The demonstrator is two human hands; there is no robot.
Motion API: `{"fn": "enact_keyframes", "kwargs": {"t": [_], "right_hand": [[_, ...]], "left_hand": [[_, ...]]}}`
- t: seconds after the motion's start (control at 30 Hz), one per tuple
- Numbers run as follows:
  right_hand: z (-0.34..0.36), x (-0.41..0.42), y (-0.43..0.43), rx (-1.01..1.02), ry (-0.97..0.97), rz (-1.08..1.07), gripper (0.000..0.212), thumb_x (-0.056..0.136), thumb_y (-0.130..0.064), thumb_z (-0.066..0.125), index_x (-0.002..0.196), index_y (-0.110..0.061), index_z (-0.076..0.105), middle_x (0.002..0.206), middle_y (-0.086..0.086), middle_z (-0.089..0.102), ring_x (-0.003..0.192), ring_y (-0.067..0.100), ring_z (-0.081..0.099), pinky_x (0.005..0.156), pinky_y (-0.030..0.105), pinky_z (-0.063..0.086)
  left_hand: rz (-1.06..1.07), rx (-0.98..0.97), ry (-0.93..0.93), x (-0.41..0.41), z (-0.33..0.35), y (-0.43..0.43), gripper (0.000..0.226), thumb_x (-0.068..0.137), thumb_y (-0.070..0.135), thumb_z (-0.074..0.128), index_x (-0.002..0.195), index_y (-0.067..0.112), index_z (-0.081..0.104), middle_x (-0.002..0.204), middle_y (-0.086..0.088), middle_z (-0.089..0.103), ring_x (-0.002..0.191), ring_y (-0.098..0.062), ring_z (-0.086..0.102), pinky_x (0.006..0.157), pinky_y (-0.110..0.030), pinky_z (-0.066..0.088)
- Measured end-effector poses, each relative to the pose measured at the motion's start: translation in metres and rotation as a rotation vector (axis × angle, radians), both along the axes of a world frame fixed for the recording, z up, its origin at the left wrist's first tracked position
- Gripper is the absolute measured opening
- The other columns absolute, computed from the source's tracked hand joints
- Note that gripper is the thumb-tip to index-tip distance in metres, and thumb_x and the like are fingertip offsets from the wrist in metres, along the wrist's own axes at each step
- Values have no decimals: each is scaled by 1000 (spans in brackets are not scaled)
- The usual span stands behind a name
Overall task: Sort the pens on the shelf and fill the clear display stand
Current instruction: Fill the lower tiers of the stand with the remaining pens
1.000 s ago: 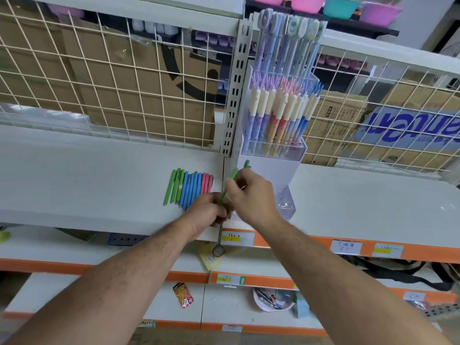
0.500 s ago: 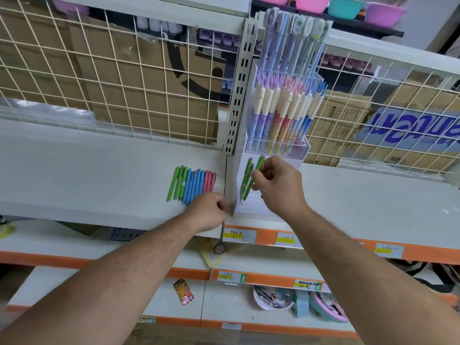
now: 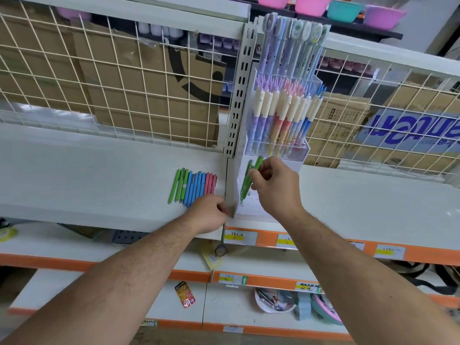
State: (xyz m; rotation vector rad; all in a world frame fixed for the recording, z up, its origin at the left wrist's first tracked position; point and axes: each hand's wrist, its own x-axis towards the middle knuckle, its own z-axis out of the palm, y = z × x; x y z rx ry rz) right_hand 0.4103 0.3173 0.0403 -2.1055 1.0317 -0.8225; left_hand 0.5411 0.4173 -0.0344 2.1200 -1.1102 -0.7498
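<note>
A clear display stand [image 3: 297, 158] stands on the white shelf [image 3: 99, 170]; its upper tiers hold many pastel pens. My right hand [image 3: 275, 185] pinches green pens [image 3: 249, 180] upright at the stand's lowest front tier. A row of loose green, blue and pink pens [image 3: 194, 186] lies flat on the shelf, left of the stand. My left hand [image 3: 207, 214] rests curled at the shelf's front edge, against the stand's lower left corner, just below that row; what its fingers hold is hidden.
A wire grid [image 3: 112, 90] backs the shelf with cardboard boxes [image 3: 149, 78] behind it. A slotted metal upright [image 3: 240, 93] rises beside the stand. Lower shelves with orange price rails [image 3: 323, 245] hold small items. Coloured bowls [image 3: 344, 11] sit at the top.
My right hand has carried green pens from near my left hand up to the stand's front tier. My left hand has stayed at the shelf edge.
</note>
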Motion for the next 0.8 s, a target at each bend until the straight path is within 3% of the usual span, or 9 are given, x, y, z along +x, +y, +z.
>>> {"fn": "enact_keyframes", "kwargs": {"t": [0.23, 0.47, 0.7, 0.8], "right_hand": [[-9, 2, 2, 5, 104, 27, 14, 95, -25, 66, 89, -13, 61, 79, 5, 71, 78, 24, 67, 69, 35, 54], [-17, 1, 6, -24, 218, -6, 15, 97, -32, 64, 96, -17, 66, 82, -3, 73, 78, 15, 64, 47, 18, 31], [-19, 0, 6, -15, 229, -24, 16, 96, -34, 66, 99, -19, 66, 84, -6, 73, 76, 10, 64, 45, 10, 30], [-22, -1, 6, 19, 211, -34, 15, 92, -30, 71, 99, -19, 64, 78, -10, 63, 68, 4, 57, 48, 7, 37]], "left_hand": [[-1, 2, -2, 1, -2, 0, 20, 83, 6, 63, 88, 23, 70, 91, 7, 67, 87, -9, 62, 78, -28, 54], [-2, -3, 2, 4, -5, -2, 22, 84, 5, 62, 89, 24, 72, 93, 9, 68, 89, -7, 62, 76, -24, 52], [-4, -8, 11, 5, -6, -2, 23, 84, 5, 61, 89, 25, 72, 93, 9, 68, 89, -8, 62, 73, -22, 51], [-4, -3, 15, 5, -7, -2, 24, 83, 5, 61, 90, 26, 72, 93, 10, 68, 90, -7, 62, 76, -24, 52]]}}
